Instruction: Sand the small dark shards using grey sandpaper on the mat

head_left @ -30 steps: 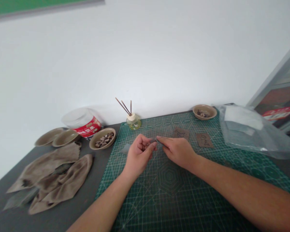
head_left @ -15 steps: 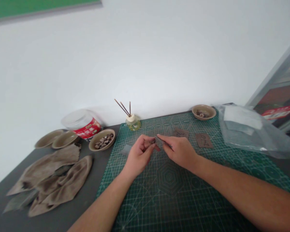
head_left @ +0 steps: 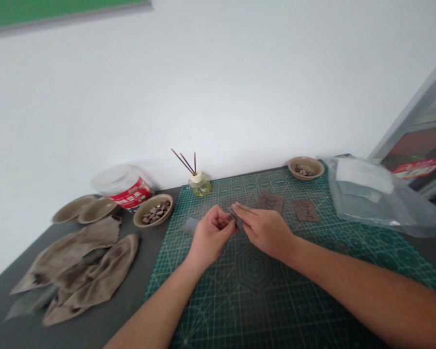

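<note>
Over the middle of the green cutting mat [head_left: 218, 300], my two hands meet at the fingertips. My left hand [head_left: 210, 236] pinches a small brownish stone between thumb and fingers, mostly hidden by them. Closed around a thin dark grey piece of sandpaper [head_left: 236, 212], my right hand [head_left: 269, 231] presses it to the stone with the fingers laid along it. Just behind the right hand lies a brown sandpaper square [head_left: 273, 201] with handwriting. Another square [head_left: 306, 210], marked 240, lies to its right.
A bowl of stones [head_left: 153, 212] stands at left, near empty bowls [head_left: 100, 209], a red-labelled plastic tub [head_left: 131, 195] and crumpled brown cloths [head_left: 94, 278]. A reed diffuser [head_left: 199, 185] stands by the wall. At right are another bowl [head_left: 305, 175] and a clear plastic bag [head_left: 381, 203].
My right hand has shifted slightly left, bringing the sandpaper from a small gap onto the stone in my left hand. The left hand has barely moved.
</note>
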`<state>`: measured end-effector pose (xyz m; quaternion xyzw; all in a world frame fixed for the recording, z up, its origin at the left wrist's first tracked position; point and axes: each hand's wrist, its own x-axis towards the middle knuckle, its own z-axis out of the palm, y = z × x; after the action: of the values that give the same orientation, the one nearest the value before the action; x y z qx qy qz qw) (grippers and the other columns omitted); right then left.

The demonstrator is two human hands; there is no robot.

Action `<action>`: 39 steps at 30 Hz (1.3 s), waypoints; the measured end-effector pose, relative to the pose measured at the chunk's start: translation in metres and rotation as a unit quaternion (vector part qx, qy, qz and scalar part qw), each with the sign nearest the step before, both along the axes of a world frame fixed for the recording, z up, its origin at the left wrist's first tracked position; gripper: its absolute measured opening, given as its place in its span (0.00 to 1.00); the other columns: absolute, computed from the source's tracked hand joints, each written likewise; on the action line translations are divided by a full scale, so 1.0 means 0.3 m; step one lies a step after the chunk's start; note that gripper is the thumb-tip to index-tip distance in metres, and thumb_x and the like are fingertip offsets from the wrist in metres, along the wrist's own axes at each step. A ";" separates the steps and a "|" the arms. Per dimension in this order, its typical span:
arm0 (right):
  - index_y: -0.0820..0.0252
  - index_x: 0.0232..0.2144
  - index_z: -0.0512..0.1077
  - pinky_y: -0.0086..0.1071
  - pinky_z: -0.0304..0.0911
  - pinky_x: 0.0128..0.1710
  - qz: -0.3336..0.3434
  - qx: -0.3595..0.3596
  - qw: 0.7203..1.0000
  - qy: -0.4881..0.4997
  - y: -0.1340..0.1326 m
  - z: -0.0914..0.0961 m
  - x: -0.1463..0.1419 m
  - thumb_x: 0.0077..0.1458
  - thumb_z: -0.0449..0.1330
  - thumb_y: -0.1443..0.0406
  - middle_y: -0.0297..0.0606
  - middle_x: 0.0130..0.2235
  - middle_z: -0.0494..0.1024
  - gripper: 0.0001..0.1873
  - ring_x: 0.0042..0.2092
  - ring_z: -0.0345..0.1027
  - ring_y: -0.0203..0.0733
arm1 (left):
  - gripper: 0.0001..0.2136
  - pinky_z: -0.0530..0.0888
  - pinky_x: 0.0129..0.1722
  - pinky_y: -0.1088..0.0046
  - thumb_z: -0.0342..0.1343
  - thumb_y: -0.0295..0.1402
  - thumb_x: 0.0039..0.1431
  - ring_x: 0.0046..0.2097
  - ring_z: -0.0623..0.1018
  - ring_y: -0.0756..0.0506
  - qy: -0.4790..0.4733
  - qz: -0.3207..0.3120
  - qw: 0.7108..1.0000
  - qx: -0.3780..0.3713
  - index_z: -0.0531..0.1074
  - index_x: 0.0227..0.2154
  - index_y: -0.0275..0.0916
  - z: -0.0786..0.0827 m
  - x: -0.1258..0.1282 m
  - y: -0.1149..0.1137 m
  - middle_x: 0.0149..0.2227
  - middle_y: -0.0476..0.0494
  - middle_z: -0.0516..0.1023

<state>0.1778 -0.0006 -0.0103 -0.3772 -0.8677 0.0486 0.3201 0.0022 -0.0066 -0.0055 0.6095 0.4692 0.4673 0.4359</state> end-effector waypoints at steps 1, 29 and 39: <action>0.64 0.59 0.66 0.36 0.68 0.54 0.005 0.005 1.000 -0.007 0.000 0.000 0.000 0.63 0.50 0.69 0.44 0.58 0.71 0.23 0.54 0.72 0.43 | 0.09 0.60 0.23 0.79 0.58 0.28 0.53 0.23 0.64 0.53 0.000 0.002 1.000 0.005 0.61 0.25 0.39 0.002 0.002 -0.003 0.21 0.56 0.66; 0.58 0.57 0.68 0.32 0.70 0.44 -0.034 -0.059 0.998 0.008 0.004 0.019 0.005 0.62 0.53 0.66 0.40 0.50 0.79 0.21 0.46 0.77 0.43 | 0.11 0.59 0.16 0.81 0.59 0.32 0.57 0.16 0.64 0.55 -0.021 -0.017 0.999 -0.029 0.59 0.29 0.42 0.002 0.003 -0.002 0.19 0.60 0.65; 0.58 0.58 0.67 0.31 0.70 0.42 -0.035 -0.073 0.996 0.026 0.003 0.007 -0.002 0.62 0.53 0.64 0.41 0.46 0.81 0.22 0.42 0.78 0.42 | 0.11 0.59 0.18 0.81 0.60 0.34 0.56 0.18 0.65 0.55 -0.017 0.000 0.999 -0.039 0.61 0.28 0.40 0.002 0.008 -0.005 0.22 0.55 0.73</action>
<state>0.1771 0.0002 -0.0081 -0.4280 -0.8395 0.1104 0.3160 0.0045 -0.0080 -0.0050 0.5837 0.4797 0.4593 0.4671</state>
